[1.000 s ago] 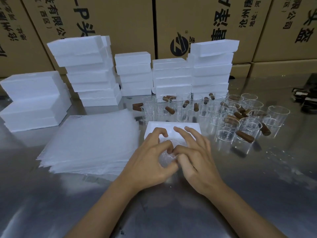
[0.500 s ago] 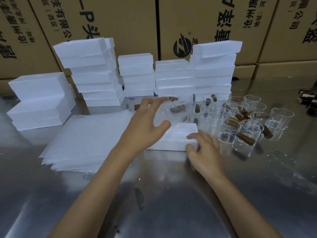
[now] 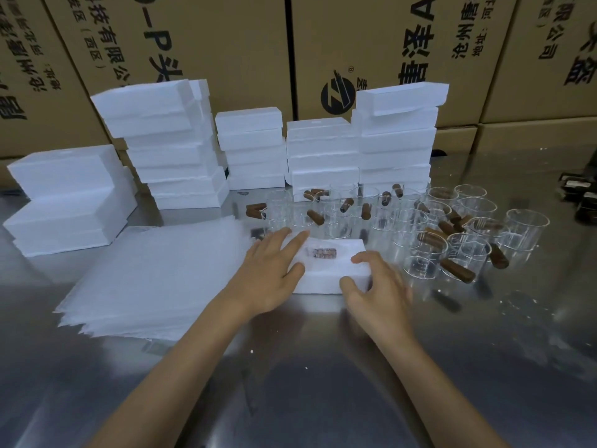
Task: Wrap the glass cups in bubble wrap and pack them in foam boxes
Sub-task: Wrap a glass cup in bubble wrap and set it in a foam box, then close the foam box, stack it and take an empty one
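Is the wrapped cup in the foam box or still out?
In: the wrapped cup lies in the open foam box between both hands.

Large brown cardboard cartons (image 3: 210, 43) printed with black Chinese characters and a round black logo (image 3: 337, 97) are standing as a wall from ten to two o'clock. A reflective metal table (image 3: 323, 383) is spreading across the lower view. Dark, blurred objects (image 3: 580, 192) are lying at three o'clock, near the table's edge.
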A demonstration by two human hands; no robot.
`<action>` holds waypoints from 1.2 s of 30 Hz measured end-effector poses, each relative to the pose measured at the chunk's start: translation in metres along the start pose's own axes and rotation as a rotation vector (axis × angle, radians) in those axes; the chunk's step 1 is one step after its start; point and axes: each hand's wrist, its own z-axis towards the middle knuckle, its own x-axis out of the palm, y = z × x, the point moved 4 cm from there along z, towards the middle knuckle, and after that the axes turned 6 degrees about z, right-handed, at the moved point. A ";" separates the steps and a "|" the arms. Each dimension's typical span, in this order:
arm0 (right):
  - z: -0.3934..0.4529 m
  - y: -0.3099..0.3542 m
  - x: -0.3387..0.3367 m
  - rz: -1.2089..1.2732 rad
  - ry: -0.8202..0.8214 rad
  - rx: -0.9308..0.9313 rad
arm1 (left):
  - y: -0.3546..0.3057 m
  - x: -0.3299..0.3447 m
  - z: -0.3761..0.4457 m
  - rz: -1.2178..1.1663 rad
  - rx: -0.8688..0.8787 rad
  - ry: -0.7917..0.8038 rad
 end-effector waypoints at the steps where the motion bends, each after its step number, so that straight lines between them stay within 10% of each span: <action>1: 0.001 0.001 -0.002 0.064 -0.011 0.036 | 0.000 -0.001 0.000 -0.029 0.002 0.011; 7: 0.023 0.007 0.001 0.324 0.026 0.205 | -0.004 -0.023 0.013 -0.083 -0.039 0.206; 23: 0.052 -0.010 0.012 0.367 -0.252 0.205 | 0.060 -0.061 0.254 -0.783 -0.390 -0.207; 36: 0.055 -0.013 0.012 0.398 -0.253 0.206 | 0.096 -0.080 0.212 -0.863 -0.454 -0.545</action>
